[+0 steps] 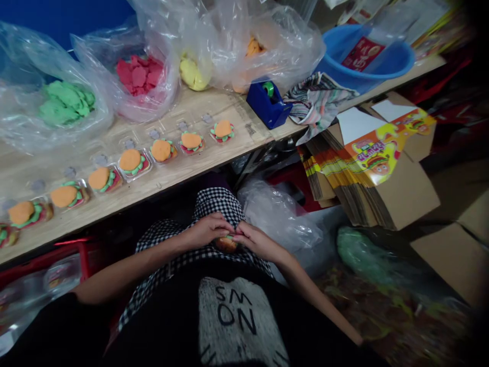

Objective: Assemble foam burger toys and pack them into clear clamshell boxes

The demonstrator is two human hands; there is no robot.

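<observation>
My left hand (208,229) and my right hand (256,241) meet over my lap, below the table edge. Between their curled fingers sits a small toy burger (226,244) with an orange-brown bun and a bit of green. Both hands press on it from either side. On the wooden table (183,176) above, a row of several finished toy burgers (132,162) lies in clear plastic shells, running from the left edge up toward the middle.
Plastic bags of green (64,102), red (139,75) and yellow (193,74) pieces stand at the table's back. A blue tape dispenser (268,104), a striped cloth (317,99) and a blue basin (362,53) lie to the right. Stacked printed cartons (376,173) stand on the floor at right.
</observation>
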